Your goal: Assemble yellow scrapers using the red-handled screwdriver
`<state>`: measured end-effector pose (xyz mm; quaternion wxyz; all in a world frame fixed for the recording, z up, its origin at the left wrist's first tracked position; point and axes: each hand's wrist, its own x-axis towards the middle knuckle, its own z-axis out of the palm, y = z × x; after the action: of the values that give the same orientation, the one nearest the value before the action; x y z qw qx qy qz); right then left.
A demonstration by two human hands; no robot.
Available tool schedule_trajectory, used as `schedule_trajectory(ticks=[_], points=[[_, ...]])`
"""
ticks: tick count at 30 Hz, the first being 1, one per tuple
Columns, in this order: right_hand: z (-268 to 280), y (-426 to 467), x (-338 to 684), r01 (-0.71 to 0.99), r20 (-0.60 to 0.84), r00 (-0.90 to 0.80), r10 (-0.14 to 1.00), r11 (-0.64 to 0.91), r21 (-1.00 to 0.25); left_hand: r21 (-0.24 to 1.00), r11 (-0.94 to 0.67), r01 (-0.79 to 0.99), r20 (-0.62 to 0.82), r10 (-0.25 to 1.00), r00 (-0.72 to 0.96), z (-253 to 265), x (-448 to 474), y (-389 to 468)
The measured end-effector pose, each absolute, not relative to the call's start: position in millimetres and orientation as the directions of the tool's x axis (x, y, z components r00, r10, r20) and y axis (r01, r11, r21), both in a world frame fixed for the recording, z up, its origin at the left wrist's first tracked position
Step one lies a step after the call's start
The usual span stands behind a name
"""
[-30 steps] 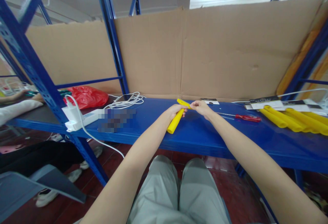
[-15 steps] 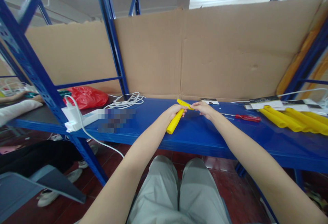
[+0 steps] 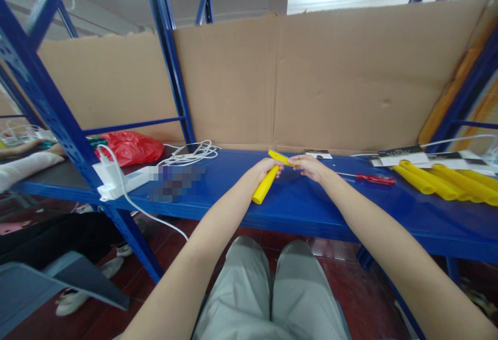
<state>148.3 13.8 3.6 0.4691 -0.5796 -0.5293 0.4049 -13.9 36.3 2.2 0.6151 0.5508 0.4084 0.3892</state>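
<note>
Holding the work over the bench takes both hands of the seated person. The left hand is closed around the upper part of a yellow tube, which slants with its wide lower end toward the person, near the bench's front edge. A yellow strip crosses above the left hand; whether it is joined to the tube cannot be told from here. The right hand has its fingertips closed on the strip's right end, and its remaining fingers are curled. The step in hand appears to be fine adjustment at the strip, the left hand serving as clamp. The next move would call for a firm left grip, so that the tube does not turn, and a light, controlled pinch on the right. A screwdriver lies to the right of the right hand, unheld, its shaft pointing toward that wrist. Farther right, more tubes lie side by side, next to some packets.
</note>
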Motion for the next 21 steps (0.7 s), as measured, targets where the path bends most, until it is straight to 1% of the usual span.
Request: schedule_trajectory(ticks=[5, 11, 17, 21], points=[[2.1, 15.6, 148.3, 0.233, 0.053, 0.078, 0.996, 0.033, -0.972, 0.991, 0.136, -0.016, -0.117, 0.905, 0.410, 1.6, -12.2, 38.7], [6.2, 12.5, 145.1, 0.187, 0.028, 0.093, 0.995, 0.010, -0.982, 0.991, 0.132, -0.036, -0.105, 0.903, 0.418, -0.2, -9.5, 42.5], [7.4, 12.2, 146.3, 0.236, 0.043, 0.095, 0.995, 0.019, -0.972, 0.992, 0.120, -0.046, -0.090, 0.905, 0.417, -3.2, -8.4, 46.5], [4.3, 17.4, 150.1, 0.229, 0.042, 0.081, 0.996, 0.022, -0.973, 0.992, 0.120, -0.045, -0.092, 0.908, 0.410, -5.5, -7.8, 49.2]])
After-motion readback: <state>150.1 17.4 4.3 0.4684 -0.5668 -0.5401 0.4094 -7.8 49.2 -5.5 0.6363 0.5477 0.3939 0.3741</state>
